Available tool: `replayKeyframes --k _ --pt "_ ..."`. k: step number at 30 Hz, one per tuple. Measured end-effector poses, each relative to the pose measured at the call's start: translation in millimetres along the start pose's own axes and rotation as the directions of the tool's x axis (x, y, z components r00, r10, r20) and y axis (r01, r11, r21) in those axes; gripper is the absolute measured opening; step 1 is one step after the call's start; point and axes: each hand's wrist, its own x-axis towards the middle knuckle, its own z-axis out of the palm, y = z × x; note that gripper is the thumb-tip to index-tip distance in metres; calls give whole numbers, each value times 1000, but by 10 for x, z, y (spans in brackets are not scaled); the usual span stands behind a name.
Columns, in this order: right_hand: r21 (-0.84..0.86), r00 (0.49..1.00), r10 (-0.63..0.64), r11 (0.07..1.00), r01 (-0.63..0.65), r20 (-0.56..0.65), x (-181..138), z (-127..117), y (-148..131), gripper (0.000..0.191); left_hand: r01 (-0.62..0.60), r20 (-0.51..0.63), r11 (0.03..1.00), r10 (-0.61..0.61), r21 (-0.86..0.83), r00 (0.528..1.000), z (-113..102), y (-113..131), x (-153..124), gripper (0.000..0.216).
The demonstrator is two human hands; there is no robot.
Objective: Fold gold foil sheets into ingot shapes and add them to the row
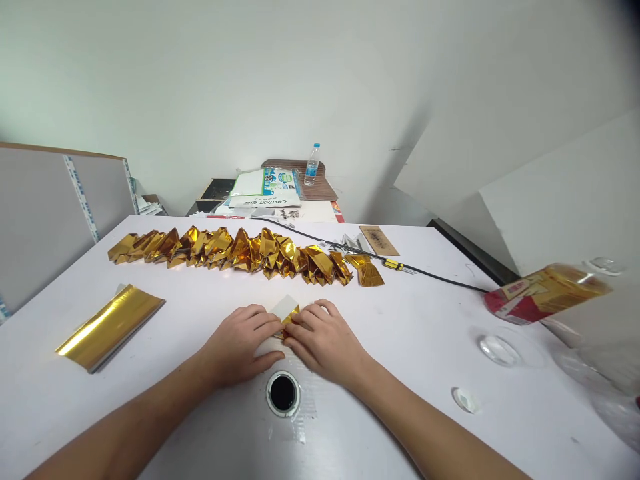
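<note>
A small sheet of gold foil paper [291, 316], with its pale side partly turned up, lies on the table between my hands. The fingertips of my left hand [245, 343] press its left side, fingers together and thumb toward me. From the other side, my right hand [325, 341] pinches the paper with bent fingers. Most of the sheet is hidden under the fingers. Beyond the hands stretches a long row of folded gold foil pieces [220, 250]. Off to the left is a stack of flat gold foil sheets [113, 327].
A round dark-centred hole [283, 394] sits in the white tabletop [210, 433] near me. A black cable [440, 276] crosses the back, beside a yellow-handled tool [393, 265]. At right are a tilted plastic bottle [545, 290] and a small white piece [465, 400].
</note>
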Motion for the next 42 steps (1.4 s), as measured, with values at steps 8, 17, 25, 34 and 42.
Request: replayKeyframes --k 8,17,25,34,42 --pt "213 983 178 963 -166 -41 11 64 40 27 -35 -35 997 38 70 999 75 -42 -18 12" --pt "119 974 209 973 -198 -87 -8 219 112 28 -114 -50 992 116 46 992 61 18 -21 11" --pt "150 977 214 965 -215 21 -53 159 75 28 -48 -16 997 49 55 999 101 44 -32 9" --pt "168 986 166 972 -163 -5 -92 116 -57 30 131 -120 977 -152 -166 981 168 62 -76 11" --pt "185 993 60 982 -39 -106 -107 146 -69 15 376 -37 888 -399 -266 916 201 48 -106 10"
